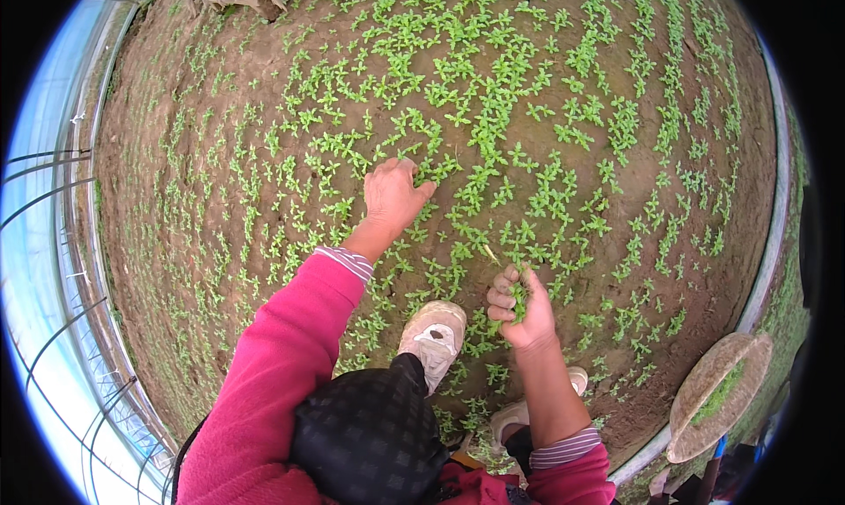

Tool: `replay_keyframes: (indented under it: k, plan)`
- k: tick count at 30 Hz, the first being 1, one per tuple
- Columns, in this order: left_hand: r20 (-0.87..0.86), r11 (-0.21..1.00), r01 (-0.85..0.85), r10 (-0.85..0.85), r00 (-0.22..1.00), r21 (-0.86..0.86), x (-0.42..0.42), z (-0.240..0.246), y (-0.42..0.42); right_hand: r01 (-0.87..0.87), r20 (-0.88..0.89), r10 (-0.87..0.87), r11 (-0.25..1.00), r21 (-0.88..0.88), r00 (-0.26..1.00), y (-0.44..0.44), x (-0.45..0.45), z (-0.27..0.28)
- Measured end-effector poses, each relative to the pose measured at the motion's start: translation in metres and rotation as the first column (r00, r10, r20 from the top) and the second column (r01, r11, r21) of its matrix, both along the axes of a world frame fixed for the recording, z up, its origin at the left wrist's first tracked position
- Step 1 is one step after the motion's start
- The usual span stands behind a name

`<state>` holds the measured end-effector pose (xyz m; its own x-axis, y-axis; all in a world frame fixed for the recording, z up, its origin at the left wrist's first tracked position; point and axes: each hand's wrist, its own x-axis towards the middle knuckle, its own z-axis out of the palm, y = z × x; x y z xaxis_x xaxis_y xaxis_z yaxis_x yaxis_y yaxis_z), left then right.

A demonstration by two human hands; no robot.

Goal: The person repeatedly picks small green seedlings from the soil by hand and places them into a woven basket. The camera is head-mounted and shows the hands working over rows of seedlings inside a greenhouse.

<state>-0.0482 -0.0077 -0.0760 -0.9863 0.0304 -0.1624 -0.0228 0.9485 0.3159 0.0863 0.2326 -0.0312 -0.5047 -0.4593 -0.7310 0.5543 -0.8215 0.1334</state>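
Observation:
Rows of small green seedlings grow from a bed of brown soil. My left hand reaches down among them near the middle, its thumb and fingertips at a seedling's leaves; whether the fingers grip it is hidden. To the lower right, my right hand is curled palm up around a small bunch of pulled seedlings, with roots and leaves showing between the fingers. A pale thin stalk lies just above that hand.
A round, soil-stained basin with greens inside stands at the lower right, beside the bed's pale edging. My shoes are planted among seedlings. Plastic sheeting with thin hoops runs along the left. Part of a cloth-covered object shows at the top left.

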Motion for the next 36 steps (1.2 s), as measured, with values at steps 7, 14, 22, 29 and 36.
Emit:
replay_keyframes:
  k: [7, 14, 22, 29, 36]
  plan:
    - [0.094, 0.998, -0.047, 0.043, 0.995, 0.036, -0.009, -0.016, -0.001, -0.007, 0.019, 0.006, 0.999, 0.033, 1.000, 0.004, 0.002, 0.001]
    - [0.115, 0.900, -0.299, 0.277, 0.954, 0.315, -0.003, 0.011, -0.045, 0.035, 0.022, -0.035, 0.999, -0.003, 0.999, 0.009, 0.008, 0.000]
    - [0.283, 0.958, -0.217, 0.158, 0.946, 0.188, 0.058, 0.006, -0.046, 0.020, 0.022, -0.020, 1.000, 0.006, 1.000, 0.007, 0.019, -0.006]
    - [0.256, 0.974, -0.200, 0.167, 0.952, 0.109, 0.042, -0.011, -0.017, 0.032, 0.043, -0.032, 0.999, -0.018, 0.999, 0.008, 0.020, -0.008]
    - [0.198, 0.990, -0.126, 0.110, 0.974, 0.069, 0.037, -0.017, -0.022, 0.047, 0.061, -0.046, 0.999, -0.019, 0.997, 0.013, 0.021, -0.011]
